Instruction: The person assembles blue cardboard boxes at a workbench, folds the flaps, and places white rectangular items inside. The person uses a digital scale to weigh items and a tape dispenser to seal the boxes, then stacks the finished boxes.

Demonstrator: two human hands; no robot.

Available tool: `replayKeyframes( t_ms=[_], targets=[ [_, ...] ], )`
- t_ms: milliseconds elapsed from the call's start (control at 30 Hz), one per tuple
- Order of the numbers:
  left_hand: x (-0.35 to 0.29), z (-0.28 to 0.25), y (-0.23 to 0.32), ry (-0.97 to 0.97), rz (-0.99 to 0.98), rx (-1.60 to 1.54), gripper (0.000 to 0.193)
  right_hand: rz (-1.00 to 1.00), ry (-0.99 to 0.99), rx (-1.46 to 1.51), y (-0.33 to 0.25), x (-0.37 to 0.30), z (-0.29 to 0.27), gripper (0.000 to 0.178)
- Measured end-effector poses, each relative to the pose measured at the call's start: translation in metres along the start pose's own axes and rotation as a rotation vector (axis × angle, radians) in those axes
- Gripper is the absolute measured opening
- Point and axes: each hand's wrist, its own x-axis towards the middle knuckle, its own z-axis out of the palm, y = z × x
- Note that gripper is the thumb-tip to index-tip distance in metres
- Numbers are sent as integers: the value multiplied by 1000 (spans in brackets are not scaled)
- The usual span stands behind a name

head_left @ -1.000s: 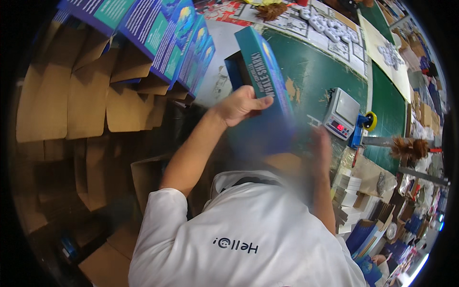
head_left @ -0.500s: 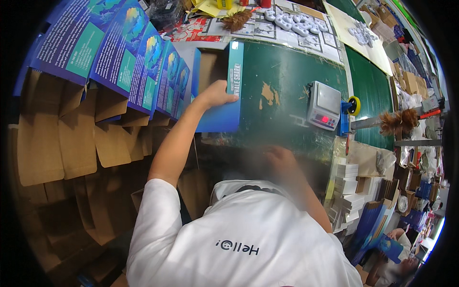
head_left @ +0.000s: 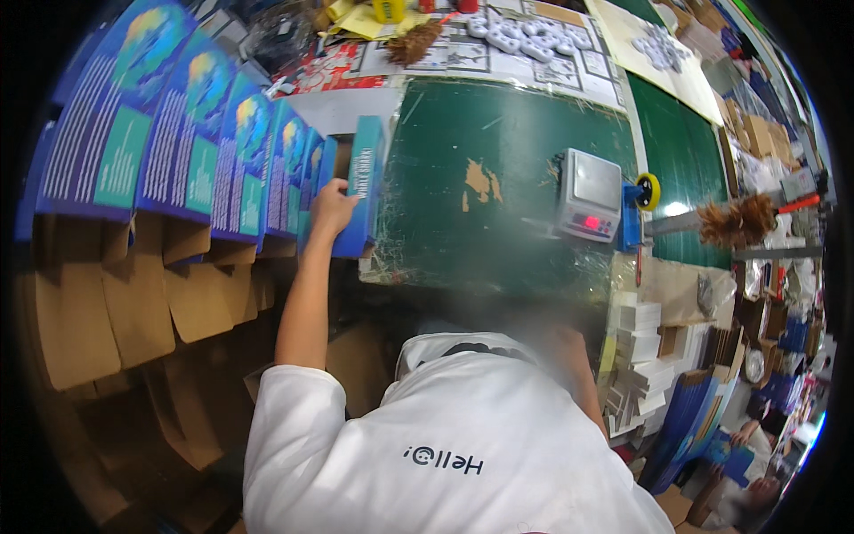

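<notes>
A blue and teal cardboard box (head_left: 366,160) stands at the left edge of the green worktop, its brown inside partly showing. My left hand (head_left: 331,209) is closed on its near edge, the arm stretched forward. Close beside it on the left runs a row of similar printed blue boxes (head_left: 160,142), with brown cardboard flaps (head_left: 133,307) hanging open below. Low at the right, close to my body, my right hand (head_left: 569,343) is smeared and partly hidden, so its fingers cannot be made out.
On the green worktop (head_left: 436,169) sits a digital scale (head_left: 593,191), with a yellow tape roll (head_left: 649,191) beside it. White ring-shaped pieces (head_left: 529,40) lie at the back. Small white boxes (head_left: 640,347) are stacked at the right. Another person (head_left: 747,463) is at lower right.
My left hand has moved the box leftward, up against the row of boxes. My right hand has drawn down and right toward my body.
</notes>
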Motion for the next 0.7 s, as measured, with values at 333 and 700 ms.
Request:
replayKeyframes(
  t_ms=[333,700],
  targets=[
    [-5,10,4,26,134,65,97,126,235,-101,-68,5,-73,39],
    [-14,36,89,218,124,682,81,209,597,169,-89,-38,-168,31]
  ],
)
